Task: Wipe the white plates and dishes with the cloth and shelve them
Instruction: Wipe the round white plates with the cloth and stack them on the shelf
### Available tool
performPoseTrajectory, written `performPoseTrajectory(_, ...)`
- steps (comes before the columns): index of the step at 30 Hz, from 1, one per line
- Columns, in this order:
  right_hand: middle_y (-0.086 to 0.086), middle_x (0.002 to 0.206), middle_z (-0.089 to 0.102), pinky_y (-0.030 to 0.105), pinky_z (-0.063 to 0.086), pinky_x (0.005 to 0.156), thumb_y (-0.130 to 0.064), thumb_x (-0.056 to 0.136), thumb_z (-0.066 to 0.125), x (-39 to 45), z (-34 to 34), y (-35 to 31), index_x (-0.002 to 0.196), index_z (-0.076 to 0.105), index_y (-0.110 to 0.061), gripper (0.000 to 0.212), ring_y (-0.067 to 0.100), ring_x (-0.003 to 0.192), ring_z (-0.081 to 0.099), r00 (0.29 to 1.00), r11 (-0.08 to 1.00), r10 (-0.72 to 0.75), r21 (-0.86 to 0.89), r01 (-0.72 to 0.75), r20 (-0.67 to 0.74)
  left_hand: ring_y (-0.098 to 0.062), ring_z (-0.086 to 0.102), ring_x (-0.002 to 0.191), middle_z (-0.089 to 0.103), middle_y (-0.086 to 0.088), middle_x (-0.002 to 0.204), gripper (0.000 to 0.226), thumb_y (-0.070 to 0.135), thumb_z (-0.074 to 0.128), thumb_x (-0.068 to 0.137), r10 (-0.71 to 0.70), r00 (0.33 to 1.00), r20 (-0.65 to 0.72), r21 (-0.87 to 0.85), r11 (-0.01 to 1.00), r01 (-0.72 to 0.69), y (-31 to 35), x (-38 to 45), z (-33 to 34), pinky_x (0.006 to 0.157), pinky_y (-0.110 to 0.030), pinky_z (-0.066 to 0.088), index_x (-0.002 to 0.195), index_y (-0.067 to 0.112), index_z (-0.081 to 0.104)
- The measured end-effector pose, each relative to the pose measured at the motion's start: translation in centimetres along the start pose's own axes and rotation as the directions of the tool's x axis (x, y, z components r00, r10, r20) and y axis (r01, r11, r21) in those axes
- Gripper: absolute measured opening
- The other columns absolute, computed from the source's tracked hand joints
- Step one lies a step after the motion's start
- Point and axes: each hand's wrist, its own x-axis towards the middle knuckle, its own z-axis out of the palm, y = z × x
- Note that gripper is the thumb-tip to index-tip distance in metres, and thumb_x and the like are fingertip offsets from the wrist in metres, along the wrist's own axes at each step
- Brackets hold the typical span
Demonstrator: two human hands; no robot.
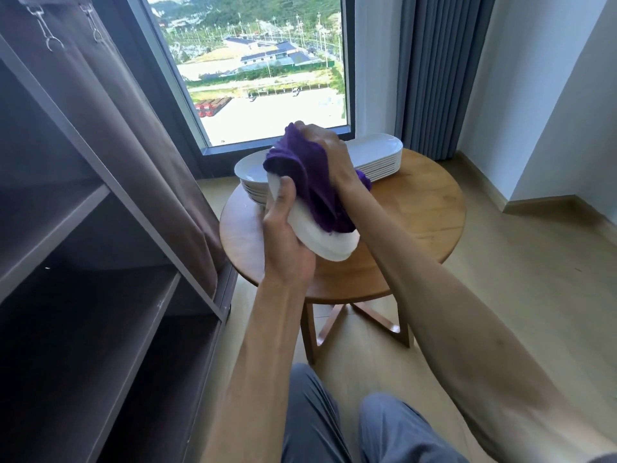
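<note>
Your left hand (287, 235) grips the white oblong ceramic dish (320, 240) tilted above the round wooden table (417, 208), while your right hand (325, 148) clutches the purple cloth (309, 182) against it. Support the underside firmly and wipe end to end. No writing appears legible, though detail is soft.

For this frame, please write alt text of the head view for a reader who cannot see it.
A person's left hand grips a white oblong dish above a round wooden table while the right hand presses a purple cloth on it. Two stacks of white dishes sit on the table; shelves stand left.
</note>
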Motion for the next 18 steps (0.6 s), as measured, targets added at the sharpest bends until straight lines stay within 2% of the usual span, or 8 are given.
performPoseTrajectory(2, 0.001, 0.080, 0.060, 0.031, 0.038, 0.077, -0.037, 0.109, 0.040, 0.3, -0.4, 0.6, 0.086, 0.058, -0.012, 0.038, 0.022, 0.078, 0.053, 0.999, 0.998, 0.052, -0.032, -0.052, 0.003, -0.049, 0.042, 0.141, 0.044, -0.031, 0.151, 0.061, 0.025, 0.054, 0.099, 0.004, 1.000, 0.020, 0.013, 1.000, -0.004, -0.7, 0.0, -0.3, 0.118, -0.065, 0.032, 0.153, 0.001, 0.039)
performPoseTrajectory(4, -0.001, 0.065, 0.051, 0.031, 0.036, 0.075, -0.037, 0.109, 0.040, 0.5, -0.9, 1.3, 0.069, 0.051, -0.015, 0.046, 0.019, 0.065, 0.047, 0.992, 0.992, 0.125, 0.005, -0.125, 0.006, -0.046, 0.047, 0.137, 0.049, -0.028, 0.148, 0.058, 0.018, 0.057, 0.097, 0.016, 0.999, 0.029, 0.030, 0.999, -0.017, -1.1, -0.2, -0.5, 0.116, -0.066, 0.034, 0.152, 0.004, 0.041)
performPoseTrajectory(6, 0.003, 0.065, 0.051, 0.031, 0.034, 0.072, -0.034, 0.108, 0.041, 0.6, -1.4, 2.1, 0.072, 0.054, -0.006, 0.047, 0.023, 0.070, 0.046, 0.989, 0.989, 0.147, -0.011, -0.147, -0.001, -0.041, 0.053, 0.128, 0.053, -0.027, 0.142, 0.062, 0.011, 0.056, 0.090, 0.021, 1.000, 0.022, 0.019, 1.000, -0.022, -1.2, -0.5, -0.7, 0.114, -0.062, 0.040, 0.151, 0.006, 0.043)
performPoseTrajectory(9, 0.011, 0.077, 0.054, 0.030, 0.033, 0.068, -0.033, 0.108, 0.041, 0.3, -1.6, 3.1, 0.098, 0.059, 0.009, 0.046, 0.023, 0.076, 0.046, 0.987, 0.987, 0.151, -0.037, -0.153, -0.056, -0.037, 0.057, 0.120, 0.057, -0.023, 0.132, 0.070, 0.001, 0.054, 0.079, 0.028, 0.999, 0.034, 0.006, 1.000, -0.028, -1.2, -0.9, -0.9, 0.105, -0.053, 0.049, 0.149, 0.004, 0.044)
performPoseTrajectory(11, 0.012, 0.073, 0.050, 0.032, 0.032, 0.066, -0.029, 0.107, 0.042, 0.1, -1.5, 3.8, 0.091, 0.057, 0.011, 0.046, 0.021, 0.071, 0.042, 0.981, 0.988, 0.146, -0.026, -0.150, -0.131, -0.035, 0.059, 0.115, 0.059, -0.020, 0.127, 0.072, -0.001, 0.053, 0.075, 0.015, 0.999, 0.031, 0.017, 1.000, -0.016, -1.1, -1.0, -1.0, 0.100, -0.050, 0.052, 0.147, 0.003, 0.045)
performPoseTrajectory(13, 0.010, 0.066, 0.046, 0.033, 0.029, 0.062, -0.024, 0.106, 0.044, -0.3, -1.6, 4.5, 0.077, 0.052, 0.008, 0.043, 0.018, 0.065, 0.038, 0.969, 0.989, 0.141, -0.005, -0.145, -0.201, -0.036, 0.058, 0.116, 0.059, -0.021, 0.127, 0.072, -0.001, 0.052, 0.074, 0.000, 0.999, 0.036, 0.048, 0.999, -0.002, -1.0, -1.1, -1.1, 0.103, -0.053, 0.050, 0.146, 0.002, 0.046)
performPoseTrajectory(15, 0.004, 0.058, 0.041, 0.035, 0.028, 0.061, -0.020, 0.104, 0.045, -0.6, -1.7, 5.5, 0.062, 0.044, -0.006, 0.044, 0.015, 0.059, 0.035, 0.946, 0.985, 0.171, 0.078, -0.155, -0.276, -0.039, 0.056, 0.117, 0.057, -0.023, 0.130, 0.075, 0.000, 0.054, 0.071, -0.003, 0.999, 0.043, 0.080, 0.997, 0.000, -0.7, -1.4, -1.3, 0.108, -0.059, 0.044, 0.146, 0.002, 0.047)
performPoseTrajectory(18, -0.002, 0.053, 0.032, 0.038, 0.023, 0.063, -0.013, 0.098, 0.047, -1.7, -2.0, 7.5, 0.055, 0.029, -0.018, 0.047, 0.015, 0.056, 0.025, 0.899, 0.962, 0.267, 0.149, -0.228, -0.347, -0.038, 0.056, 0.115, 0.058, -0.021, 0.128, 0.076, 0.002, 0.056, 0.068, 0.021, 0.999, 0.028, 0.126, 0.992, -0.024, -0.3, -1.7, -1.7, 0.109, -0.064, 0.041, 0.144, 0.003, 0.049)
